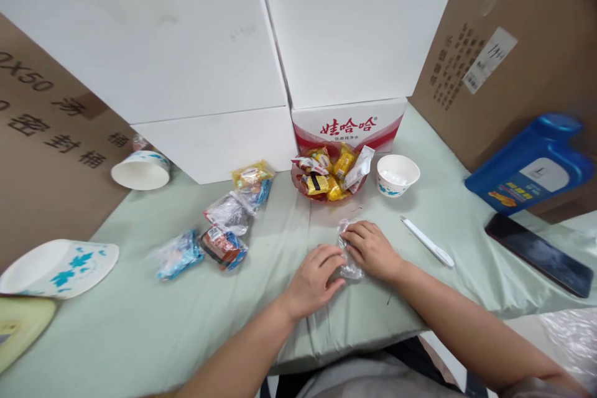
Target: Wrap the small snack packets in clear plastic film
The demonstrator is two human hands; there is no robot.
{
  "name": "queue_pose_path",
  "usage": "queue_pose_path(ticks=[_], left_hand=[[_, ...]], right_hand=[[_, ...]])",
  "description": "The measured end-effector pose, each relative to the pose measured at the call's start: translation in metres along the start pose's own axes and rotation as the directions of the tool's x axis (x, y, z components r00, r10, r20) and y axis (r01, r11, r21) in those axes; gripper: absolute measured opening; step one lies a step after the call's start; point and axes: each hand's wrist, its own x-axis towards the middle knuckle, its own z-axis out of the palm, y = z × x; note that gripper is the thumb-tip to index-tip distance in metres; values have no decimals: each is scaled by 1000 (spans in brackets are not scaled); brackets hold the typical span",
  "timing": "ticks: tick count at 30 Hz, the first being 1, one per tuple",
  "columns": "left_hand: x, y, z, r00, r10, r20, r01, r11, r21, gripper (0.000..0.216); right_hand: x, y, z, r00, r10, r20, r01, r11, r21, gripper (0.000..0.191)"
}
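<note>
Clear wrapper (351,270): on bench (186,329), nr side of red bowl (299,189).
L hand (313,280): half-curled at wrapper edge; grip can't tell.
R hand (373,250): fingers bent, on wrapper; grip can't tell.
Paper cup (396,187): R of red bowl.

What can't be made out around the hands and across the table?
Head view: part of the clear plastic, hidden by the right hand.
Head view: bottom of the red bowl, hidden by snack packets.
Head view: left side of the yellow container, cut off by the edge.
Head view: fine print on the white label, too small.
</note>
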Motion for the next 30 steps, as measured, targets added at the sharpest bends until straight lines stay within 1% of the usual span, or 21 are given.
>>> queue_pose_path(ticks=[2,3,5,7,8,10,12,13,14,15,17,19,20,22,24,26,30], left_hand=[[-1,-1,2,997,-19,-79,21,999,25,30],[0,-1,2,997,-3,-83,6,999,41,29],[1,-1,2,998,48,-48,-46,998,44,20],[2,-1,1,998,62,-32,-62,998,0,18],[2,-1,0,998,45,-48,-46,999,-23,19],[2,-2,-1,995,-9,-101,4,999,-44,18],[1,-3,-2,989,-52,-141,47,998,-38,17],[0,-3,-2,987,-69,-148,65,997,-36,16],[-1,-3,-2,985,-89,-147,83,996,-41,16],[-1,-3,-2,983,-114,-144,108,993,-53,16],[-2,-4,-1,972,-192,-139,178,978,-107,15],[-1,-4,0,949,-292,-120,265,944,-198,14],[-1,-4,1,935,-341,-100,311,920,-239,20],[0,-5,2,909,-412,-60,382,883,-273,37],[1,-6,4,898,-437,-46,413,875,-253,47],[2,-7,5,902,-429,-49,407,882,-240,48],[1,-7,6,917,-398,-27,375,884,-280,47]], right_hand=[[0,1,0,1000,-4,-5,4,999,39,27],[0,2,-1,1000,-7,-10,8,997,70,27],[1,3,-4,999,-7,-46,14,987,158,26],[1,4,-9,992,-5,-125,37,966,257,27],[1,4,-13,986,-18,-165,67,952,299,28],[0,3,-18,975,-89,-203,159,919,361,36],[-2,0,-20,968,-193,-160,242,886,395,53],[-3,-1,-20,966,-230,-120,259,878,402,58],[-4,-2,-19,967,-243,-81,255,881,397,57],[-4,-3,-17,971,-233,-50,234,894,382,50],[-5,-4,-11,985,-172,-20,168,923,346,32],[-6,-4,-6,996,-90,-27,94,940,327,24],[-5,-3,-4,998,-56,-34,64,944,324,23],[-5,-3,-2,999,-5,-51,21,948,318,23],[-5,-3,-1,997,28,-74,-4,952,307,23],[-5,-5,-1,995,52,-82,-25,954,299,24],[-6,-7,0,995,77,-68,-56,962,268,25]])
